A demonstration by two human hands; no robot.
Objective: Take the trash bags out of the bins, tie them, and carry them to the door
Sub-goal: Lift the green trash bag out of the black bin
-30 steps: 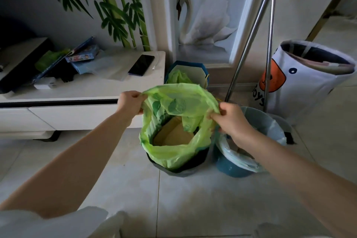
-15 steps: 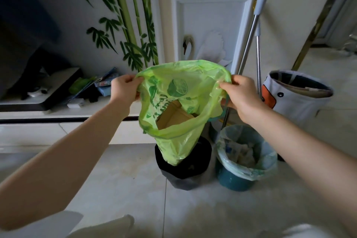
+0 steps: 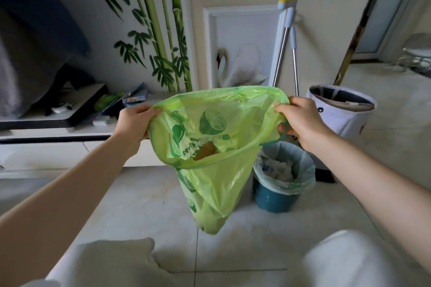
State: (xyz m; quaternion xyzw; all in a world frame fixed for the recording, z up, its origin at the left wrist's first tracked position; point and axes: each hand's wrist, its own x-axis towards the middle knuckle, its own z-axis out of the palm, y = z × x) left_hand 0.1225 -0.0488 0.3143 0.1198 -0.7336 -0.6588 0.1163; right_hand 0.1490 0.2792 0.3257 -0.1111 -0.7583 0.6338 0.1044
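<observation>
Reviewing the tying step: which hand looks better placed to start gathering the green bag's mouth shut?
Probably the right hand: its fingers already hook through the green bag rim. The left hand only pinches the opposite edge. A slight advantage; tying needs both.

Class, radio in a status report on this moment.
Left hand and right hand grip green bag, mouth open, untied. Teal bin still lined. Nothing obstructing.

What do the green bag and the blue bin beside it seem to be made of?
The green bag looks like thin, glossy plastic film: translucent, creased, showing the brown contents through it. The blue bin appears to be smooth, rigid plastic with a slight sheen, though its pale liner hides the rim.
</observation>
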